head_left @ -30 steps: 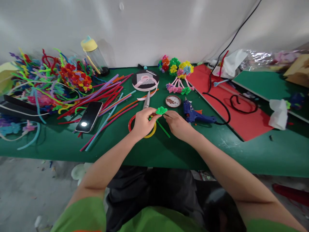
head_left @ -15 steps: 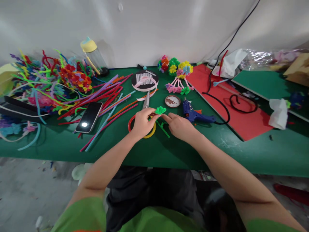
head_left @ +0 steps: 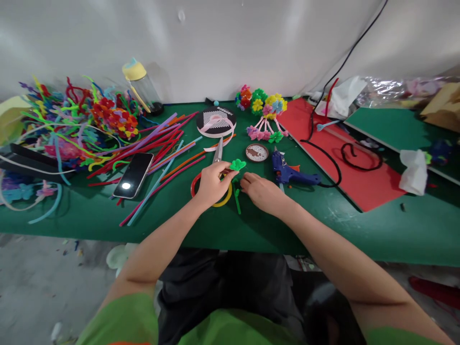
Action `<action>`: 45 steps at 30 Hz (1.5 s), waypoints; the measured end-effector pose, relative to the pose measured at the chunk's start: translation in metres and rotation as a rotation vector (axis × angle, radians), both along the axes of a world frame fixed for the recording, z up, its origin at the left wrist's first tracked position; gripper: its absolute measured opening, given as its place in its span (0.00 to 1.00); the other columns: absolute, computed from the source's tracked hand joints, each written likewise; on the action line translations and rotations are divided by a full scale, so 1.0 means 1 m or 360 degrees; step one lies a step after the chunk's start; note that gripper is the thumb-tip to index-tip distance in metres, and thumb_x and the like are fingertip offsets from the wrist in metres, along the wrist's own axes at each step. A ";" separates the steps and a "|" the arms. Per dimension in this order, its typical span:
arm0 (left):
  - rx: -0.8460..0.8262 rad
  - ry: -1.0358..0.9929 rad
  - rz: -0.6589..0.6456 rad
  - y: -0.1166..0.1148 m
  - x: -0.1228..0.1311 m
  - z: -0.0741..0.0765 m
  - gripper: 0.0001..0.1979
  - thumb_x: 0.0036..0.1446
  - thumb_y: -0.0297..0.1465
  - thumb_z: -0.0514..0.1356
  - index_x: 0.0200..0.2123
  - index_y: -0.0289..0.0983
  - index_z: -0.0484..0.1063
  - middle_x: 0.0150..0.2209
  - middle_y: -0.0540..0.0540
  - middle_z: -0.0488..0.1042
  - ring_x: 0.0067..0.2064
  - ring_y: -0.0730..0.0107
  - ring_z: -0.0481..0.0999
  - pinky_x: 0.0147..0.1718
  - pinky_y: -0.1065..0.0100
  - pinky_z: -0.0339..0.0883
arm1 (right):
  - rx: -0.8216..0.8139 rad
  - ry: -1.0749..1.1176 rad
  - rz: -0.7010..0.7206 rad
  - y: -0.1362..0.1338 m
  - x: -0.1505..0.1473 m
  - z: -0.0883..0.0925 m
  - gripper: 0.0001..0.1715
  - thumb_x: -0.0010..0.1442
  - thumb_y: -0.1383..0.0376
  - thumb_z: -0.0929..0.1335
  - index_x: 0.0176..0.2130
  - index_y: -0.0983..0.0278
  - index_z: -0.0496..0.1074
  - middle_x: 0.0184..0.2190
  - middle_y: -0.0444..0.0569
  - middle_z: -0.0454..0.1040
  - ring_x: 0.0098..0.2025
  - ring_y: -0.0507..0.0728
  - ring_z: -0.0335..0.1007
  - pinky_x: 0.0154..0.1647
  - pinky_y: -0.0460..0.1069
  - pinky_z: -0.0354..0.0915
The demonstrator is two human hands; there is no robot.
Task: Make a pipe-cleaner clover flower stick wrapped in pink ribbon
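My left hand (head_left: 212,184) is closed in a pinch on a green pipe-cleaner flower (head_left: 237,165), whose petals show above the thumb and fingertips. A green stem (head_left: 237,203) hangs below the flower between my hands. My right hand (head_left: 261,190) is just to the right of the stem, its fingers curled together; what they hold, if anything, is hidden. Beneath my left hand lie scissors (head_left: 218,152) with red and yellow handles, blades pointing away. A blue glue gun (head_left: 298,176) rests to the right of my right hand.
Loose pipe cleaners (head_left: 154,139) and a phone (head_left: 134,175) lie left, by a colourful heap (head_left: 72,129) and a bottle (head_left: 143,88). Beyond my hands are a ribbon spool (head_left: 215,117), a round lid (head_left: 257,153) and finished flowers (head_left: 268,105). A red board (head_left: 345,163) carries a black cord.
My right hand has drawn slightly down and away from the flower, its fingers now more curled. The green stem has swung to hang more upright. My left hand stays nearly in place.
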State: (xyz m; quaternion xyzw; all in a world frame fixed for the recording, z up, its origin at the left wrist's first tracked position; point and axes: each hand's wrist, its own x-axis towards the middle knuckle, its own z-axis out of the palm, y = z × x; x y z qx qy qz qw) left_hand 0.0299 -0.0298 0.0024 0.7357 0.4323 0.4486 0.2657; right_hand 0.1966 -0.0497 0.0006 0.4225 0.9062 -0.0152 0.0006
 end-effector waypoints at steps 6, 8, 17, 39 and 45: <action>-0.0051 -0.0075 0.0039 0.000 0.000 -0.001 0.07 0.52 0.33 0.60 0.31 0.35 0.72 0.30 0.45 0.75 0.33 0.68 0.76 0.35 0.67 0.71 | 0.0016 0.0451 -0.0184 -0.001 0.001 0.002 0.12 0.62 0.70 0.55 0.39 0.68 0.65 0.31 0.54 0.68 0.36 0.58 0.63 0.33 0.49 0.61; -0.0052 -0.0089 0.0057 0.001 0.000 -0.002 0.07 0.51 0.33 0.60 0.32 0.35 0.72 0.30 0.45 0.75 0.33 0.68 0.76 0.35 0.67 0.72 | 0.0079 0.0596 -0.0248 -0.001 0.003 0.004 0.14 0.61 0.71 0.55 0.44 0.67 0.64 0.31 0.54 0.69 0.37 0.58 0.63 0.33 0.50 0.62; -0.0097 -0.0098 0.0079 0.001 0.000 -0.003 0.07 0.51 0.33 0.60 0.31 0.35 0.71 0.28 0.46 0.75 0.32 0.69 0.76 0.35 0.67 0.72 | 0.0269 0.1220 -0.0215 -0.005 0.005 0.015 0.12 0.58 0.72 0.60 0.37 0.64 0.70 0.30 0.49 0.73 0.31 0.52 0.68 0.31 0.46 0.65; -0.0557 -0.0330 -0.0347 0.000 0.002 0.004 0.07 0.49 0.33 0.61 0.26 0.35 0.69 0.24 0.50 0.73 0.28 0.73 0.75 0.27 0.73 0.69 | 0.0234 0.1784 -0.0072 -0.002 0.010 0.024 0.04 0.53 0.67 0.68 0.28 0.58 0.73 0.31 0.47 0.71 0.36 0.54 0.68 0.36 0.53 0.67; -0.0756 -0.0372 -0.0617 -0.001 0.000 0.005 0.09 0.49 0.35 0.61 0.26 0.35 0.69 0.26 0.48 0.75 0.30 0.72 0.76 0.31 0.70 0.72 | 0.0256 0.1760 -0.0109 -0.003 0.010 0.024 0.05 0.54 0.67 0.66 0.29 0.57 0.72 0.27 0.45 0.75 0.34 0.56 0.65 0.35 0.55 0.66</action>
